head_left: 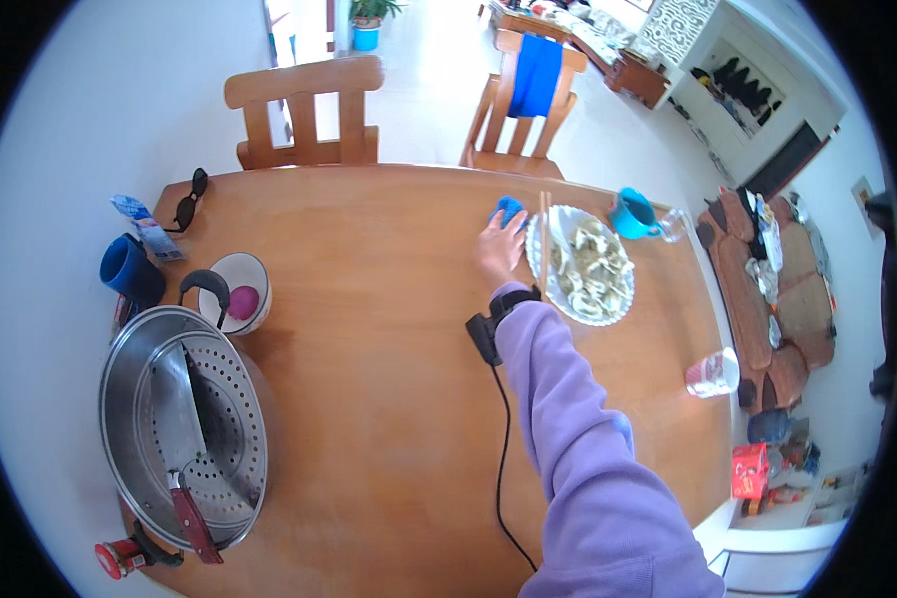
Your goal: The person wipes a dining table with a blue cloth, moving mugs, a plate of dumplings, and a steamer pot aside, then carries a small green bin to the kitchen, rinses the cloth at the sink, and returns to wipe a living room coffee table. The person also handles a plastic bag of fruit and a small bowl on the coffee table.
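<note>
Touching blue cloth (509,209), right grip (500,245) part-spread

the right hand (499,247) hides part of the blue cloth (509,209).

Over the wooden desk (389,399) stretches a purple sleeve (578,429), a black strap (513,299) at its wrist, and the right hand (501,247) rests on a bunched blue cloth (509,208). Just beside it sits a scalloped white plate (596,319) of pale food (590,267), chopsticks (545,234) lying along its left side. Past that I see a teal mug (632,214). Over on the left, a cleaver (177,404) lies in a perforated steel steamer (128,419), red-brown handle across the rim; near it stand a white bowl (234,266) and a blue mug (133,274).
</note>
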A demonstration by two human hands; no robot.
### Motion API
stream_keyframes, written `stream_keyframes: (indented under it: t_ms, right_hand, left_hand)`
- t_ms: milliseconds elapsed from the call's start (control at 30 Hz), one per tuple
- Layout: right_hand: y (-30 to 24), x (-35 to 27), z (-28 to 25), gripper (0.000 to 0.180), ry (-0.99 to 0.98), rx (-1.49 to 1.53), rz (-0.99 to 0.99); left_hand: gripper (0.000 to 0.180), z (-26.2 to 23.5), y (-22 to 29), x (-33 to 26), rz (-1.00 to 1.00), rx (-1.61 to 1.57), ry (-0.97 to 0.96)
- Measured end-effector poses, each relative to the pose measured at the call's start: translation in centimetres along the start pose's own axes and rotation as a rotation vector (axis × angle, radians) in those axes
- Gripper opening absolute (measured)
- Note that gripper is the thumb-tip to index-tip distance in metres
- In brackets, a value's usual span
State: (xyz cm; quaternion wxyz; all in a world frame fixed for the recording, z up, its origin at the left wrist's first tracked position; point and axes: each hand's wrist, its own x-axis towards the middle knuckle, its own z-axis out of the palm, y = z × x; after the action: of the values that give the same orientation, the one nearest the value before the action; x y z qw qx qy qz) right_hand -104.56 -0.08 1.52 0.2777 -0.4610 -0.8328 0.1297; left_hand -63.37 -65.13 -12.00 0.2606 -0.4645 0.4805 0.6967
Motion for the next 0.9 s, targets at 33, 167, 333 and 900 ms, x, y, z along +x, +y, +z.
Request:
stream_keyframes:
  t_ms: [33, 167, 333, 900]
  right_hand:
    - [0.5, -1.5, -0.6, 0.044, -0.006, -0.049, -0.040]
    - [2.5, -9.3, -5.1, 0.045, -0.027, -0.140, -0.222]
    - [4.1, -14.0, -11.1, 0.052, -0.187, -0.030, -0.422]
    - [21.1, -11.9, -15.7, 0.047, -0.330, 0.209, -0.703]
  left_hand:
    - [0.029, 0.3, 0.2, 0.0, -0.002, 0.012, -0.009]
    - [0.029, 0.9, 0.9, -0.4, -0.008, 0.050, -0.037]
    - [0.028, 1.0, 1.1, -0.8, -0.001, 0.089, -0.069]
    - [0.026, 0.5, -0.7, -1.9, 0.022, 0.187, -0.130]
